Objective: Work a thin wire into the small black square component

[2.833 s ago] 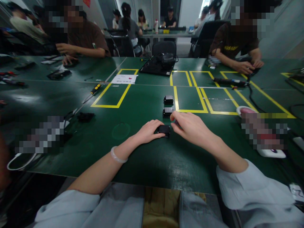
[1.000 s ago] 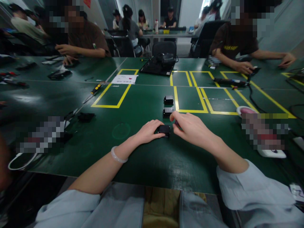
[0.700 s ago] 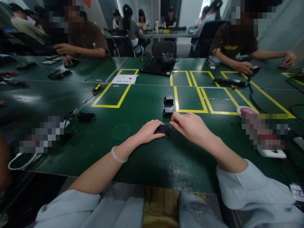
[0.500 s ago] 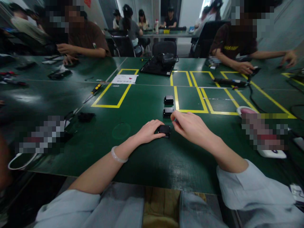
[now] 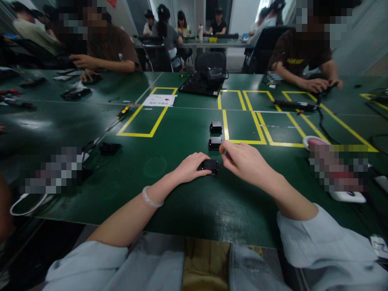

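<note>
While both hands rest on the green table [image 5: 188, 210], the head view gives these lines.

Head view, left hand [image 5: 189, 167]: fingers curled together against the left side of the nearest small black block [image 5: 210, 165], touching it and pinning it to the table.

Head view, right hand [image 5: 245, 161]: fingertips pinched together just right of that block, at its upper right corner — whether they grip something tiny there, I cannot tell.

Key relation: the block lies between the two hands, directly ahead of the left fingertips and just left of the right ones; its long axis runs left to right. The left hand is the one in contact.

Row of blocks: a second black block [image 5: 215, 142] sits just beyond the first, a third black block [image 5: 216, 127] further on — all in one line running away from the person.

In the way: the second block stands close to the right thumb.

Around: yellow tape outlines [image 5: 242, 121], a yellow-handled screwdriver [image 5: 121, 114], a white paper sheet [image 5: 160, 100], other people's hands well apart.
</note>
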Available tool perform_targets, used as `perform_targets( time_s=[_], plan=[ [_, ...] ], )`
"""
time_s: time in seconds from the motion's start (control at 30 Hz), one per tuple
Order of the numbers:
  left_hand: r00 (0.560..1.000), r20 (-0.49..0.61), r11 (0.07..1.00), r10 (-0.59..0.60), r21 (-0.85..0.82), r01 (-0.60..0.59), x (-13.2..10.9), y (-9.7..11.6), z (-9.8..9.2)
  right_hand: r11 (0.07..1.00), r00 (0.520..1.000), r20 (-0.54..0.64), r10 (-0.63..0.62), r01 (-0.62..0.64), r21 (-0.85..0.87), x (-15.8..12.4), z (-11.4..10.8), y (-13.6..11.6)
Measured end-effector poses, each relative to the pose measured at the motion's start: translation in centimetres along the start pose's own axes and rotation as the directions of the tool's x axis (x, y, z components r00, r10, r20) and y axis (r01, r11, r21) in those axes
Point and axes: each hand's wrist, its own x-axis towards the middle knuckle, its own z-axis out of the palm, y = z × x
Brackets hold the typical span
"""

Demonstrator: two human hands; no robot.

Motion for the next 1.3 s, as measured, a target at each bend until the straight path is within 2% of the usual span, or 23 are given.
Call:
perform_targets(
  time_s=[0.4, 0.77, 1.3],
  plan=[
    [1.000, -0.006, 1.000, 0.006, -0.004, -0.006, 0.1, -0.2, 0.1, 1.000, 1.000, -0.006, 0.013, -0.013, 0.015, 0.0, -0.3, 0.1],
    [1.000, -0.006, 1.000, 0.003, -0.010, -0.003, 0.0, -0.3, 0.3, 0.990, 0.990, -0.042, 0.136, -0.137, -0.018, 0.5, 0.5, 1.4],
    [1.000, 0.014, 1.000, 0.024, -0.013, -0.023, -0.1, 0.4, 0.2, 0.989, 0.990, -0.001, 0.139, -0.139, -0.041, 0.5, 0.7, 1.4]
  ],
)
